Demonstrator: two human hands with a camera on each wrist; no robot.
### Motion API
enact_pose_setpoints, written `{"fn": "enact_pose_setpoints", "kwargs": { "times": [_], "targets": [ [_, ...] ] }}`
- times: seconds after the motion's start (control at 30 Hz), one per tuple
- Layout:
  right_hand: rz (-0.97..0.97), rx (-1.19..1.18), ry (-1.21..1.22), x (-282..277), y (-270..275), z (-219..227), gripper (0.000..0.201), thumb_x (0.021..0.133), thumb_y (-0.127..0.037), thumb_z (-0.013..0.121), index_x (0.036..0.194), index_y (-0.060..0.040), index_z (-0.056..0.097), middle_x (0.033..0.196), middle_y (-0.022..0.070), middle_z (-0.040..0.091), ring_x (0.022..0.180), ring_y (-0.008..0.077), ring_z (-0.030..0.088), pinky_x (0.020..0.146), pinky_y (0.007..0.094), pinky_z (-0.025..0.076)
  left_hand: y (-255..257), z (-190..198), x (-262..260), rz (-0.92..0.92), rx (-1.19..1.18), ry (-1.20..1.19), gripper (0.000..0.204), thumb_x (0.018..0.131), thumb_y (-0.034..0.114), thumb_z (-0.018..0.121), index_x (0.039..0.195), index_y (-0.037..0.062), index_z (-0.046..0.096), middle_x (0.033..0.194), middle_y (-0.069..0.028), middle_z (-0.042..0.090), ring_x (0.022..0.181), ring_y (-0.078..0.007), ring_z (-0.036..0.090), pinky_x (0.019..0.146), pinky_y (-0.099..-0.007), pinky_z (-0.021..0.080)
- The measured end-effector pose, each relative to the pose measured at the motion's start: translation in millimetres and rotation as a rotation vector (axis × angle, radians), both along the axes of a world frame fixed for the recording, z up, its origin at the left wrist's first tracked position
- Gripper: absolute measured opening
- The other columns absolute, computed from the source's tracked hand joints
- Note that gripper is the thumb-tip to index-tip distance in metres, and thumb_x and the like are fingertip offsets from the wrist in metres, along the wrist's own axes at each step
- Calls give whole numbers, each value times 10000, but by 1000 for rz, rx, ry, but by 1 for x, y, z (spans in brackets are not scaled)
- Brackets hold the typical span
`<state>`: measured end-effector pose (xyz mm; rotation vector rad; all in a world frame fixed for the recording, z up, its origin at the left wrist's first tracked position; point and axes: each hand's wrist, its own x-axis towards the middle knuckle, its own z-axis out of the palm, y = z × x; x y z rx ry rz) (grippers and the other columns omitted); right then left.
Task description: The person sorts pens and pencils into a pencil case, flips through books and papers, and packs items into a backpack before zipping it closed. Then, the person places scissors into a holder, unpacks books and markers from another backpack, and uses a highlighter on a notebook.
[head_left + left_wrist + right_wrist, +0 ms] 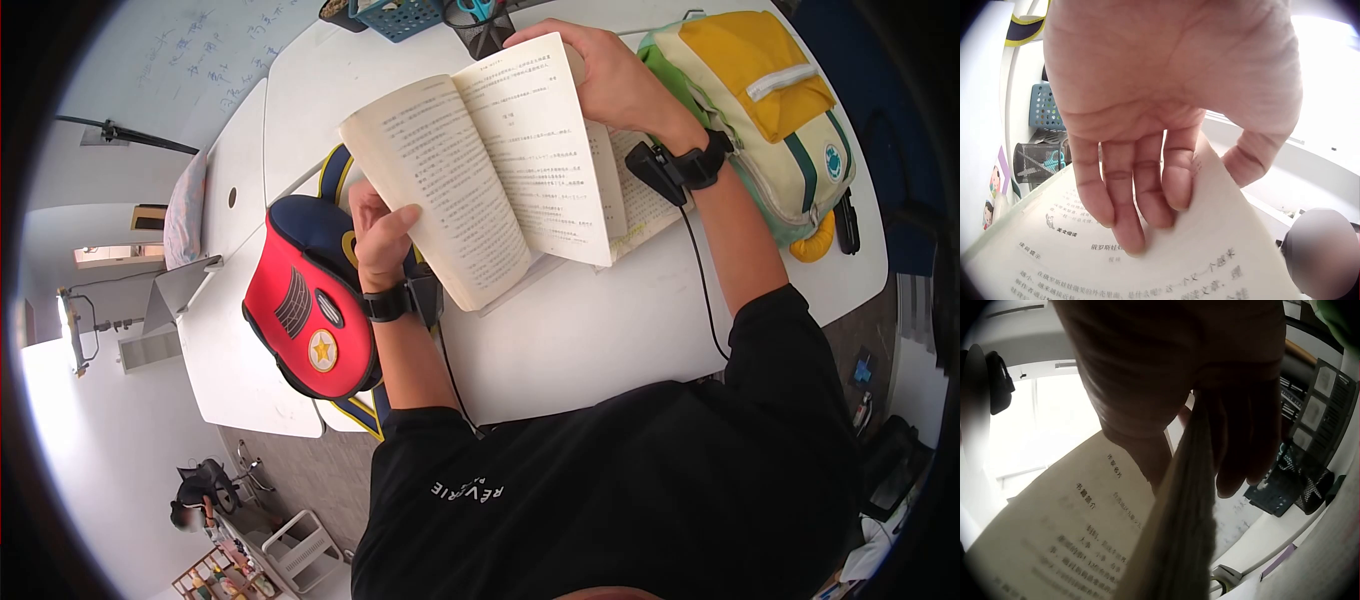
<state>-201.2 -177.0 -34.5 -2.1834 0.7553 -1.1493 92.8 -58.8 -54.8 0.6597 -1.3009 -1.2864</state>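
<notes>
An open book [430,170] with printed pages is held up over the white table. Its left part is pinched by my left hand [382,245], with the thumb on the printed page. In the left wrist view, the four fingers of the left hand [1166,94] lie against the other side of the page. My right hand [625,85] grips the book's upper right edge. The right wrist view shows the thumb on one side of a thick stack of pages [1179,537] and the fingers on the other. More printed paper [655,200] shows beneath, at the right.
A red and navy bag [300,300] with a star badge lies left of the book. At the right lies a cream, green and yellow backpack [790,110]. A blue basket [400,18] and a black mesh holder [478,40] with scissors stand at the far edge of the table [560,350].
</notes>
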Motion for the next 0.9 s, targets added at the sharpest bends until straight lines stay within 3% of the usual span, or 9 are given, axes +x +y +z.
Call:
{"fn": "enact_pose_setpoints", "kwargs": {
  "times": [0.13,0.23,0.3,0.37,0.43,0.73,0.9],
  "targets": [
    [12,30,19,0,6,7,552,762,-140,839,1262,-82,614,1148,82,704,1065,183,667,931,317,513,2,0,-5,-4,22,-31,380,748,120,661,1059,-98,677,1072,-161,714,961,-232,680,892,-339,514],
    [-86,60,122,7,19,15,678,702,-231,888,1296,-106,586,1163,96,695,1078,227,669,932,341,517,4,3,-17,19,41,-113,379,767,131,685,1079,-84,674,1073,-142,712,972,-215,669,900,-336,504],
    [-161,-183,147,11,24,15,780,642,-331,914,1313,-132,568,1180,101,682,1068,275,668,923,365,523,7,7,-28,20,56,-163,374,781,135,698,1089,-76,673,1077,-134,709,980,-208,663,905,-337,499],
    [-160,-189,145,15,33,17,809,619,-411,908,1301,-138,571,1173,96,676,1049,307,662,909,379,530,9,10,-37,0,69,-196,360,807,128,707,1106,-67,666,1092,-127,701,999,-205,654,918,-347,492],
    [-190,-254,181,19,40,15,795,631,-531,854,1246,-109,578,1043,141,680,942,339,673,830,410,538,9,11,-40,-17,65,-203,348,821,122,713,1111,-63,663,1098,-123,693,1012,-206,647,923,-355,488],
    [-91,-214,134,24,44,14,624,666,-490,845,1031,-36,622,924,146,661,849,361,654,761,421,526,7,18,-43,-36,41,-220,353,819,143,721,1101,-64,670,1079,-134,688,987,-202,641,902,-355,491],
    [-79,-233,92,24,41,11,554,697,-416,841,1024,-26,623,923,144,666,840,358,658,748,413,528,10,22,-48,118,165,-350,320,825,138,677,1059,-78,676,1003,-99,706,896,-165,652,840,-323,508]
  ]
}}
